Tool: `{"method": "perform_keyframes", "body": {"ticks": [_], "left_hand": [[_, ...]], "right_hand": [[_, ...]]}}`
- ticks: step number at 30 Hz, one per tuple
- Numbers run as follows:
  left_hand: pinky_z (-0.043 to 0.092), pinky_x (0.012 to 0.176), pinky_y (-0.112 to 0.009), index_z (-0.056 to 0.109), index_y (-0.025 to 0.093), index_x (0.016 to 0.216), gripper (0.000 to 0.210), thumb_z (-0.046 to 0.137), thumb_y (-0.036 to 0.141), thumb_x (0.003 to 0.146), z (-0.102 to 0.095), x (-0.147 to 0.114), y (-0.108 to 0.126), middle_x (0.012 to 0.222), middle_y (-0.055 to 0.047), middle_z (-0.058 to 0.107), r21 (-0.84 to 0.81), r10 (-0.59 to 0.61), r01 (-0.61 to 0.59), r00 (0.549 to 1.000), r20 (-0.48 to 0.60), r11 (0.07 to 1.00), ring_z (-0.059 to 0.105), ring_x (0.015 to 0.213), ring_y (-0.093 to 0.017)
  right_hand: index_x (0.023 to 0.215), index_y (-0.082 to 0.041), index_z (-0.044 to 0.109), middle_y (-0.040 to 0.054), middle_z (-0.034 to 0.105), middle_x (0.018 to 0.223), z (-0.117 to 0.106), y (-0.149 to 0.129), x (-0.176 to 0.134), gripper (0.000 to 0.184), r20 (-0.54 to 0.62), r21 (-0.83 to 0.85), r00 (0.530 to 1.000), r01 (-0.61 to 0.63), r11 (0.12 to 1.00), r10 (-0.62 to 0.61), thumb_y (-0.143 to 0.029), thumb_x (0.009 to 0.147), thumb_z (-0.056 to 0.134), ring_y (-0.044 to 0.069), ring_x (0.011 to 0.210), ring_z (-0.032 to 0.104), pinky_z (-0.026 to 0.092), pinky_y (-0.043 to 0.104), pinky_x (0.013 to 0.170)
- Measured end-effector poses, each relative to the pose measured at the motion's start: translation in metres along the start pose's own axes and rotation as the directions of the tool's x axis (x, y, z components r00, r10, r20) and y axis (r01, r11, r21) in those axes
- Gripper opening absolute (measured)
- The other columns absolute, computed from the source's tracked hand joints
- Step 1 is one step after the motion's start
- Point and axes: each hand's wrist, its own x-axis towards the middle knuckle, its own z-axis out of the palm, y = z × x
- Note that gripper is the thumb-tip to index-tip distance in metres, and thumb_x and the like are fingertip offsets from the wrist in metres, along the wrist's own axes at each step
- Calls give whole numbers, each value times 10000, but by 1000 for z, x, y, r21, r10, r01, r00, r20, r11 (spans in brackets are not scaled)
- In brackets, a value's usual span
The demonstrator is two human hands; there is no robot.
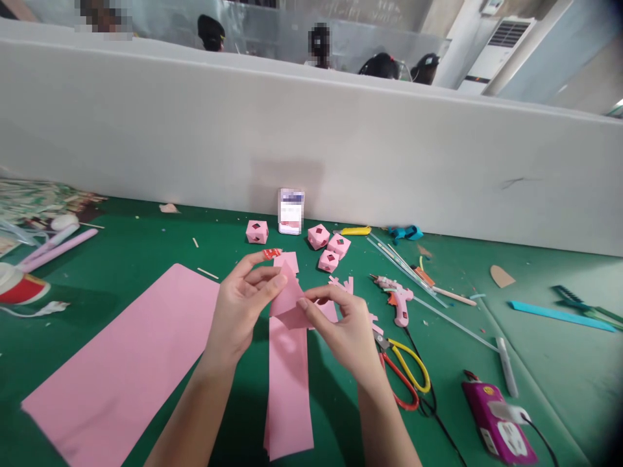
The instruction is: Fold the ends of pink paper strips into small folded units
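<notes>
Small pink paper piece (288,297) pinched between two hands
Left hand (234,299) and right hand (346,324) — each grip clamped, thumb and fingers, on the piece — hold it over the far end of the pink strips (289,392) on the green table (195,250); scissors (403,373) and glue gun (399,299) lie to the right.

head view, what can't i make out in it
All in the head view:
Held paper: parts covered by the left hand and right hand
Scissors: blade tips, behind the right hand
Large sheet: near corner, cut off by the bottom edge
Phone: screen contents, pixelated
Board writing: too blurred to read
</notes>
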Motion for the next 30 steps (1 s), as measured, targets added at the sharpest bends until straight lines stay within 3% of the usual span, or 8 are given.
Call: {"method": "perform_keyframes", "body": {"ticks": [3,8,16,18,23,30], "left_hand": [[580,802,-285,646,215,1123,476,882,275,714,1,-1,1,892,-18,768,-30,55,-56,998,-12,998,751,878,-201],[583,827,-269,636,216,1094,462,891,254,710,-2,0,2,814,5,780,-34,69,-72,995,-71,997,769,855,-188],[587,867,-281,634,211,1057,440,892,259,703,2,-1,4,731,25,766,-72,81,-91,988,-134,993,772,832,-182],[584,861,-268,627,215,1066,441,886,261,712,2,-1,4,749,24,768,-57,85,-93,987,-133,994,769,851,-179],[589,749,-253,604,212,1191,625,916,270,653,-1,1,4,734,19,761,16,-25,25,1000,-6,1000,749,751,-176],[592,719,-268,635,193,1126,595,927,294,617,0,0,2,684,32,732,15,11,-10,997,-77,1000,727,678,-169]], "right_hand": [[863,-234,769,21,786,869,-2,-1,-1,78,23,-44,1000,9,999,-8,-230,892,697,196,807,719,545,293,736],[852,-241,772,6,792,861,-3,-2,-3,89,4,-20,1000,26,999,-26,-214,891,696,180,797,735,570,263,714],[1009,-281,807,26,815,942,-4,-2,-4,148,-79,-33,994,67,997,-69,-273,881,733,226,838,770,620,348,791],[994,-285,808,25,815,971,-5,-2,-5,137,-81,-27,994,78,997,-80,-264,885,727,234,881,772,620,351,808],[958,-288,810,10,815,960,-8,-1,-4,124,-92,-28,992,86,996,-89,-233,888,724,217,883,770,613,316,799],[980,-290,812,11,814,958,-8,1,-4,133,-96,-32,991,91,995,-94,-244,891,725,206,839,762,606,308,766]]}}
